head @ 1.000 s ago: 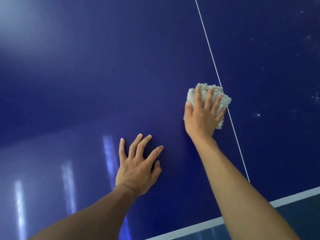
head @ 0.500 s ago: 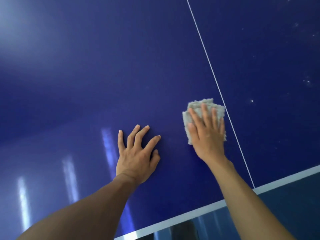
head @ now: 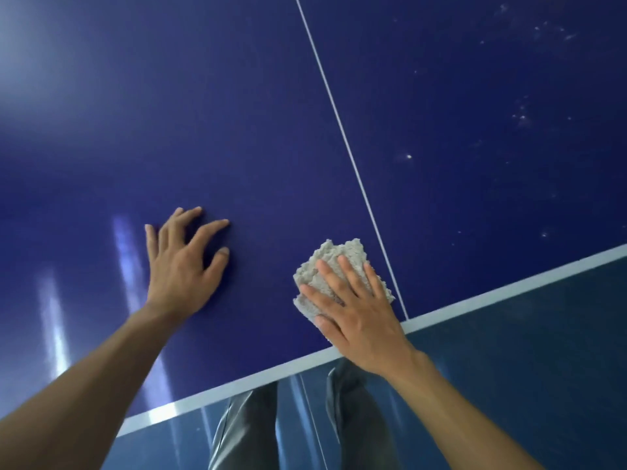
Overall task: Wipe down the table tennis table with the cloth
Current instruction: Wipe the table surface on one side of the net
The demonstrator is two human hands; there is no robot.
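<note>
The dark blue table tennis table (head: 258,113) fills most of the view, with a thin white centre line (head: 342,137) and a white stripe along its near edge (head: 509,290). A folded pale grey cloth (head: 330,262) lies on the surface just left of the centre line, close to the near edge. My right hand (head: 359,317) presses flat on the cloth with straight, spread fingers. My left hand (head: 183,262) rests on the bare table to the left, fingers spread, holding nothing.
White dust specks (head: 522,113) dot the table right of the centre line. Below the near edge lies a blue-green floor (head: 526,385), and my grey trouser legs (head: 244,432) show there. Light streaks reflect on the left part of the surface.
My right hand has dragged the cloth along the left of the centre line toward me, down to the near edge. My left hand stays planted, and the view has tilted down.
</note>
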